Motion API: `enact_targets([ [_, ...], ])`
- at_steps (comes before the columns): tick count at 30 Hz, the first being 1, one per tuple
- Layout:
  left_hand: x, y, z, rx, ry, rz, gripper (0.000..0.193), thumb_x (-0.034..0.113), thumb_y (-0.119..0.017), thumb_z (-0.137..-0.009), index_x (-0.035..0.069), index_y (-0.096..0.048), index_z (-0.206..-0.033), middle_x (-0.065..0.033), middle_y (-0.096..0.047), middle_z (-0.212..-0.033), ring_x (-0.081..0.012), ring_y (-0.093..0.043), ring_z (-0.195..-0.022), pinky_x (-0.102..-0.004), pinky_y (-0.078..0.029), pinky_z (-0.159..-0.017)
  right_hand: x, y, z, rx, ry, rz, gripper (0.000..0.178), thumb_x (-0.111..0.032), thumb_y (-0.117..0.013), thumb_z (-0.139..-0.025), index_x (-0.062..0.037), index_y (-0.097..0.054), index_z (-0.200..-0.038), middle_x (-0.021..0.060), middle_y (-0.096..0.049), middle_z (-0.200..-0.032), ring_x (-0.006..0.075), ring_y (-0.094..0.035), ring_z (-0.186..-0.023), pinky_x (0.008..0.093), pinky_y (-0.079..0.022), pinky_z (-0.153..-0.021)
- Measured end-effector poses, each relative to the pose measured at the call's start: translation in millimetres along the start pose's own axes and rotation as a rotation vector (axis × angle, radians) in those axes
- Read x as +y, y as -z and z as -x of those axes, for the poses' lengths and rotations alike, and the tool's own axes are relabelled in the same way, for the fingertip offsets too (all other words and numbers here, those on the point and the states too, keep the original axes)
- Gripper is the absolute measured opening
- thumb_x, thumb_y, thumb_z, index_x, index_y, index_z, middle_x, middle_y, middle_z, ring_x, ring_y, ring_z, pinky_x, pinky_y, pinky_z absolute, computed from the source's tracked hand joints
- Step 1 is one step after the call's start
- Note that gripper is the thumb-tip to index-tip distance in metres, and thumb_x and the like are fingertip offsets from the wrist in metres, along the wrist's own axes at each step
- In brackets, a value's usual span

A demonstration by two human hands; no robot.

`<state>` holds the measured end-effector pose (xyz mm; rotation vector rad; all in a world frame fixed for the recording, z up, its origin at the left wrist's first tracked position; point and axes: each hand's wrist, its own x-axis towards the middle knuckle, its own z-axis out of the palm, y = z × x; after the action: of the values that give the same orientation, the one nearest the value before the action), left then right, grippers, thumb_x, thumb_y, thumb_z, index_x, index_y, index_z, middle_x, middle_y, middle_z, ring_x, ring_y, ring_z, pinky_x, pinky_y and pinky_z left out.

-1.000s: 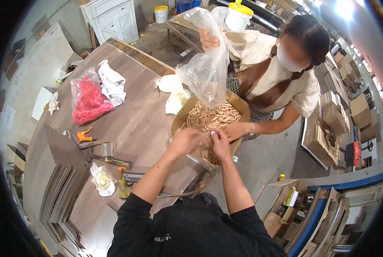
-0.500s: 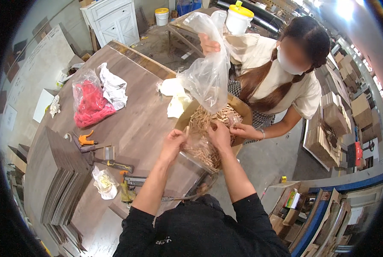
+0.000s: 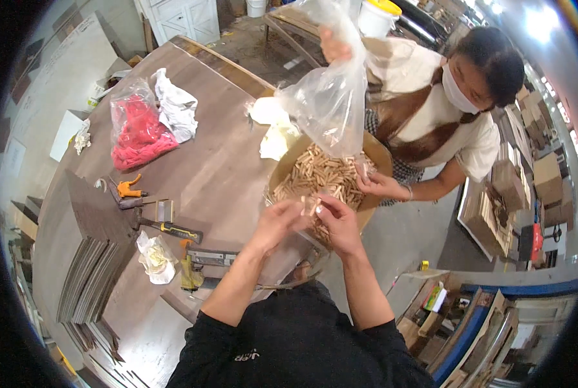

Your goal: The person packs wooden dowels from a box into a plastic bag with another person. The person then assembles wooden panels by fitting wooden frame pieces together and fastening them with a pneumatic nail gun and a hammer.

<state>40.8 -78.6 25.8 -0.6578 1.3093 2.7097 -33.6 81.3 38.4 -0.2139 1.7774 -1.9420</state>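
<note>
Left hand (image 3: 277, 226) and right hand (image 3: 342, 227) curl their fingers, gap and hold I cannot tell; bumping could spill pegs (image 3: 316, 172)

Your left forearm (image 3: 238, 284) and right forearm (image 3: 366, 291) slant forward and inward, bringing your left hand (image 3: 279, 225) and right hand (image 3: 341, 225) close together in front of you. The 2 hands' fingers bend inward; blur softens the left fingertips.
</note>
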Motion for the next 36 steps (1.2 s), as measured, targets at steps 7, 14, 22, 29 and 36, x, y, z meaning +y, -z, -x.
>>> enact_targets([
  [7,4,-6,17,-0.043,-0.027,-0.088,0.025,0.017,-0.067,-0.098,-0.002,-0.069,-0.113,-0.0082,-0.072,-0.101,-0.015,-0.068,-0.086,-0.0278,-0.058,-0.077,-17,-1,15,-0.026,-0.043,-0.046,0.025,-0.005,-0.066,-0.094,-0.0006,-0.066,-0.119,0.0038,-0.068,-0.105,0.0097,-0.062,-0.088,0.0251,-0.053,-0.075],
  [14,9,-18,30,-0.063,-0.038,-0.159,0.026,0.012,-0.067,-0.097,-0.003,-0.069,-0.118,-0.0101,-0.073,-0.105,-0.0171,-0.07,-0.087,-0.0303,-0.06,-0.078,-24,5,29,-0.092,-0.098,-0.003,0.025,-0.002,-0.062,-0.096,0.0039,-0.064,-0.121,0.0072,-0.068,-0.107,0.0129,-0.065,-0.094,0.0256,-0.056,-0.08],
  [22,4,-20,34,-0.08,-0.019,-0.163,0.026,0.013,-0.067,-0.097,-0.004,-0.068,-0.117,-0.0105,-0.072,-0.104,-0.0182,-0.07,-0.088,-0.0312,-0.06,-0.078,-29,8,42,-0.07,-0.123,-0.047,0.029,-0.002,-0.062,-0.097,0.0061,-0.063,-0.125,0.0085,-0.067,-0.111,0.0143,-0.065,-0.098,0.0266,-0.056,-0.085],
  [29,0,-24,34,-0.072,0.004,-0.186,0.026,0.013,-0.067,-0.098,-0.004,-0.068,-0.117,-0.0103,-0.072,-0.104,-0.0183,-0.07,-0.088,-0.031,-0.059,-0.077,-26,12,48,-0.052,-0.094,-0.031,0.031,-0.002,-0.061,-0.096,0.0053,-0.063,-0.127,0.0095,-0.068,-0.112,0.0148,-0.065,-0.099,0.0269,-0.055,-0.087],
  [36,3,-30,34,-0.086,0.015,-0.188,0.026,0.012,-0.067,-0.096,-0.004,-0.068,-0.117,-0.0092,-0.072,-0.102,-0.0159,-0.069,-0.089,-0.0289,-0.058,-0.079,-33,16,53,-0.049,-0.113,-0.043,0.032,-0.004,-0.063,-0.095,0.0056,-0.064,-0.126,0.0093,-0.068,-0.112,0.0139,-0.065,-0.097,0.0266,-0.054,-0.086],
])
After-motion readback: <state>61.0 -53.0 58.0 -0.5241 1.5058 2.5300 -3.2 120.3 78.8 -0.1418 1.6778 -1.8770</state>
